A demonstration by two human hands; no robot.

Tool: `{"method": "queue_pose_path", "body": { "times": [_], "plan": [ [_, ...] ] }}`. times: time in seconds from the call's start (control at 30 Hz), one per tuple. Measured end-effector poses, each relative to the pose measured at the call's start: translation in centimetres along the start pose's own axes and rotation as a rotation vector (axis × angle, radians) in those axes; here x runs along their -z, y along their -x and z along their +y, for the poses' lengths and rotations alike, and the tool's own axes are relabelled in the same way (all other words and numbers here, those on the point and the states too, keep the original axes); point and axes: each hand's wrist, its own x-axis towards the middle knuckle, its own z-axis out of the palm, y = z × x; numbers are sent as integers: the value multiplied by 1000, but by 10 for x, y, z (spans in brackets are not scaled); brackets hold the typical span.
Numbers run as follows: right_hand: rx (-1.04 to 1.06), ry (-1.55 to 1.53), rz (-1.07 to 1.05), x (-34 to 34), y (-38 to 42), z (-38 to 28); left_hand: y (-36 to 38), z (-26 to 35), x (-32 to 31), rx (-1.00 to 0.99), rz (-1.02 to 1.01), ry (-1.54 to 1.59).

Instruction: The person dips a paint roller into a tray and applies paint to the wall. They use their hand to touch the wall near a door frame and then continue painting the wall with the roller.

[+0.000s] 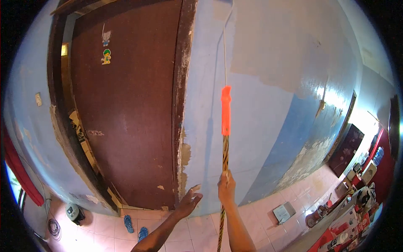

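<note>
My right hand [226,187] is wrapped round a brown-and-black patterned pole [226,156] that stands nearly upright before me. On its upper end sits an orange handle [226,111], from which a thin metal rod [225,54] rises to the top of the view, like a paint roller's frame. The head is mostly cut off by the top edge. Left of the pole, my left hand [190,203] hangs apart from it, fingers spread and holding nothing. Behind the pole is a light blue wall [260,109] with a greyish-beige painted area [281,42] higher up.
A brown door [126,109] in a worn frame is to the left. On the tiled floor lie blue slippers [128,224], a grey-white tray [284,212] and a dark device [74,213] near coiled cable [54,227]. Cluttered goods [344,227] line the right side.
</note>
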Motion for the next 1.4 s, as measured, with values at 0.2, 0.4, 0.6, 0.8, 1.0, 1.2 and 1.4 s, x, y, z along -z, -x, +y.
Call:
{"method": "queue_pose_path", "body": {
  "times": [0.2,0.4,0.6,0.8,1.0,1.2,1.4],
  "plan": [
    [-75,-77,16,-8,31,28,6,-21,-4,-18,12,67],
    [20,47,30,-23,-23,-36,1,-47,-13,-100,24,282],
    [23,82,29,-25,16,24,20,-40,2,-128,81,28],
    [41,20,41,-30,12,14,24,-67,3,-52,57,101],
    [39,14,34,-35,-20,-36,25,-61,-10,13,-22,172],
    [75,114,57,-31,32,37,25,-125,-6,-37,46,169],
    [12,45,38,-47,-8,-25,20,-91,-3,33,7,132]
  ]
}}
